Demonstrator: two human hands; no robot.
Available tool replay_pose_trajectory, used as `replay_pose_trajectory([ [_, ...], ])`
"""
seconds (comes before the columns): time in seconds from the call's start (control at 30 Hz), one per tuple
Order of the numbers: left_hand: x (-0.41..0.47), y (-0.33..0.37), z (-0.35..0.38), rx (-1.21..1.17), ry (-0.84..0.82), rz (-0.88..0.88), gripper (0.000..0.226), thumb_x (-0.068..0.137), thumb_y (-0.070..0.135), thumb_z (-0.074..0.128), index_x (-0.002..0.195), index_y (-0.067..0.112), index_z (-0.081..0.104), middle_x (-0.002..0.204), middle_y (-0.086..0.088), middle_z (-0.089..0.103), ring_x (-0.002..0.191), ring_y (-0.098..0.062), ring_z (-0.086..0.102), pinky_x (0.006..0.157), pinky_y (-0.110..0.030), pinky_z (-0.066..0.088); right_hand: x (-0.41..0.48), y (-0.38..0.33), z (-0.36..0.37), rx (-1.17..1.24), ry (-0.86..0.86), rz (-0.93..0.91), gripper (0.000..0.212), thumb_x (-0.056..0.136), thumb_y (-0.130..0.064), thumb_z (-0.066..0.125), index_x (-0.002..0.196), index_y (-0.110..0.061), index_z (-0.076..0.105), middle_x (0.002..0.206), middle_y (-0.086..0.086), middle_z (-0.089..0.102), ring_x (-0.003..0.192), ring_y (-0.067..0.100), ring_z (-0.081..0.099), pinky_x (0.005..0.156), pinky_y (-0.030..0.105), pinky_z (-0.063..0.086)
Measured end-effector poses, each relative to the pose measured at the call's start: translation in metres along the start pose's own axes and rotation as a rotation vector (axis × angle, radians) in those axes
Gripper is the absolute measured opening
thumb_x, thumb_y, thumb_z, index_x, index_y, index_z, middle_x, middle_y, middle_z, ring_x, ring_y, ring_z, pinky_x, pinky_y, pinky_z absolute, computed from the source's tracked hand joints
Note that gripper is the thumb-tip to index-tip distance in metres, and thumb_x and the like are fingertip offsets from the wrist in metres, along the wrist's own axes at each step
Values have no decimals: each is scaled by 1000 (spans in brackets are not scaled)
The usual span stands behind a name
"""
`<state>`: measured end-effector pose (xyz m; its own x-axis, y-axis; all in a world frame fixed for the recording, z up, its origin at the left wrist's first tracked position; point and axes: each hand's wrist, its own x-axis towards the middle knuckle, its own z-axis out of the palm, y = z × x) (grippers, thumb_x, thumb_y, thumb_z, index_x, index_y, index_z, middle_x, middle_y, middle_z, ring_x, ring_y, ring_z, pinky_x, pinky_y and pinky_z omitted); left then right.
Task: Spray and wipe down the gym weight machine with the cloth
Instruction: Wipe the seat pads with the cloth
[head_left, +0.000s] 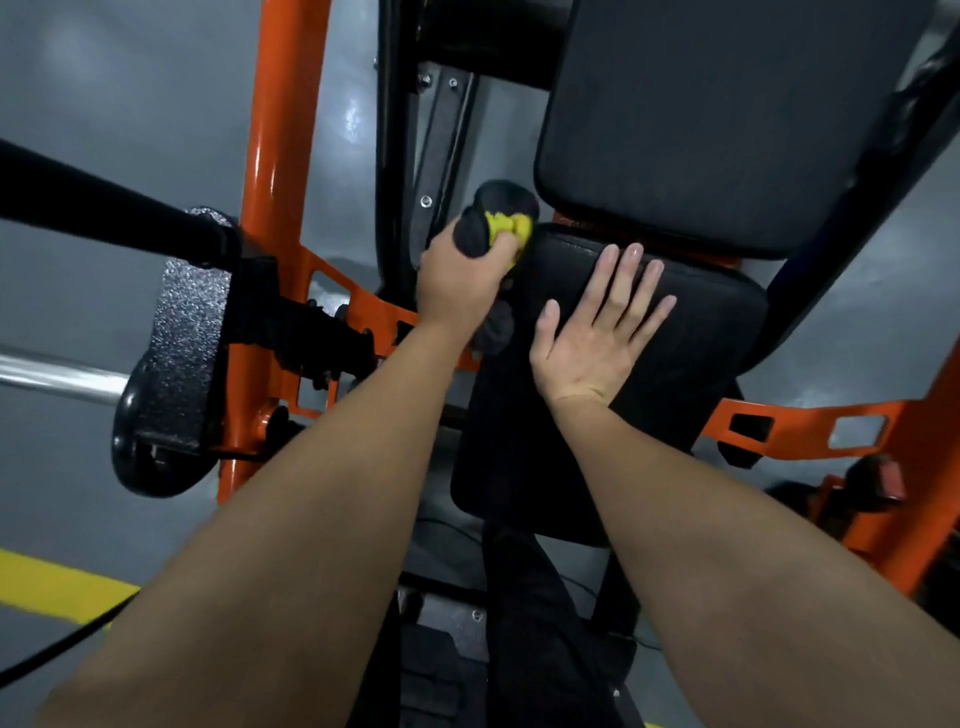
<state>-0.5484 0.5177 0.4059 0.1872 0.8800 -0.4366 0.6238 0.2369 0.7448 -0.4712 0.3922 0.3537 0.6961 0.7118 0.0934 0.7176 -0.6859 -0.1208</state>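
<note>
1. Two grips were in my view. The left grip (457, 280) was clamped round the cloth (511, 226), its fingers curled tight on it.
2. The cloth, black with a yellow bunch showing, sat at the left edge of the seat pad (701, 322), just below the back pad (701, 130). A dark fold hung under that grip.
3. The right grip (587, 338) lay apart and flat on the seat pad, palm down, fingers spread, holding nothing, just beside the left one.
4. I saw the orange frame (270, 130) upright to the left, with a black bar (104, 208) and a chrome bar (52, 376) beside it.
5. A yellow line (52, 582) crossed the grey floor (104, 493) at lower left.
</note>
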Motion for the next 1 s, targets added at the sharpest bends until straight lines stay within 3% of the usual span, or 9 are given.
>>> replay_pose_trajectory([
  [0.13,-19,-81,-15,323,-307,-307,63,65,74,48,82,17,69,87,-8,72,91,-34,68,83,-39,55,-2,0,1,20,1,5,78,102,-46,40,161,-2,14,168,19,15,155,42,12,123,66,10],
  [0.23,-53,-111,-13,223,-223,-384,46,69,64,56,66,19,61,71,-4,67,84,-35,69,79,-43,55,-1,2,3,13,26,3,76,101,-45,41,160,-1,20,166,20,19,154,43,16,124,64,9],
  [0.33,-52,-87,-5,109,-42,-238,32,83,45,68,64,21,59,63,4,63,70,-22,66,72,-40,54,-1,1,3,10,16,-12,76,101,-45,41,160,-1,22,166,21,22,153,43,17,124,64,9],
  [0.5,-23,15,0,-75,147,133,29,81,49,64,63,28,58,61,9,63,69,-18,66,67,-37,55,0,2,0,15,-3,-6,75,103,-45,38,161,-2,19,167,20,19,154,43,14,123,65,9],
  [0.63,-15,61,24,308,99,431,29,84,58,61,87,30,64,87,9,67,85,-16,65,69,-31,44,-1,0,-3,5,-21,-9,75,102,-42,41,160,0,17,167,21,18,154,44,15,122,66,11],
  [0.7,-14,47,36,550,164,537,46,82,64,56,102,24,66,98,3,66,90,-21,64,65,-33,44,-2,1,0,-2,-24,-18,76,100,-40,43,158,4,19,167,21,18,154,44,15,123,66,10],
  [0.77,-15,30,47,643,283,640,54,81,67,54,102,19,69,96,-3,65,84,-26,63,59,-36,46,-2,3,2,-21,-28,-17,75,101,-39,43,158,5,22,167,22,18,154,44,14,123,66,8],
  [0.87,-11,18,53,618,385,716,49,81,61,64,98,15,71,93,-8,65,77,-29,61,54,-36,48,-1,3,0,-28,-31,-21,72,102,-37,38,158,6,23,167,22,18,154,44,14,123,65,7],
  [1.0,-6,22,40,415,274,641,50,78,61,61,101,17,70,96,-2,68,85,-25,66,61,-32,48,-2,4,-1,-26,-27,-33,71,105,-40,33,159,3,20,168,21,17,155,44,13,123,65,8],
])
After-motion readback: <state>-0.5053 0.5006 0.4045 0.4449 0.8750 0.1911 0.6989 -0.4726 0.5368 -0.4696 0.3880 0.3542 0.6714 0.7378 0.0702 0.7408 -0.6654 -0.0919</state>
